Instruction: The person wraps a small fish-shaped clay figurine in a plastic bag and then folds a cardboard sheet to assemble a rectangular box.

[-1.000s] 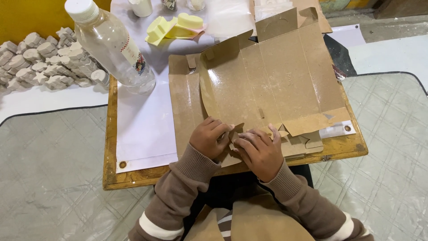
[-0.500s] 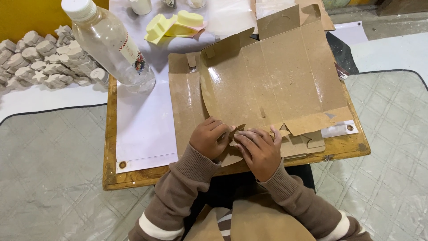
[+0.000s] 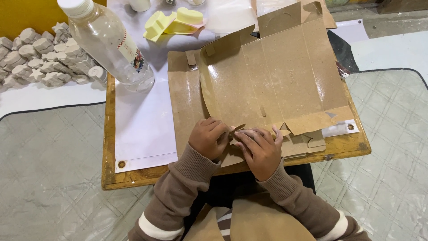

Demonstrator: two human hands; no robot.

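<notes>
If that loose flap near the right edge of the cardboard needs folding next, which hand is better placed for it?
Probably the right hand. It rests on the near edge of the flat cardboard box, closer to the loose flap on the right side. The left hand pinches the cardboard further left and would have to cross over.

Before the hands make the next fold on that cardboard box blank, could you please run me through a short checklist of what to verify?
1. Both hands on the fold: left hand and right hand press the near edge of the cardboard blank. Ok.
2. Blank supported: it lies on the wooden board, far side lifted. Ok.
3. Plastic bottle apart from the blank: upright, to the left. Ok.
4. Yellow moulds clear of the blank: beyond its far edge. Ok.
5. Tab seated under the fingers: hidden. Cannot tell.
</notes>
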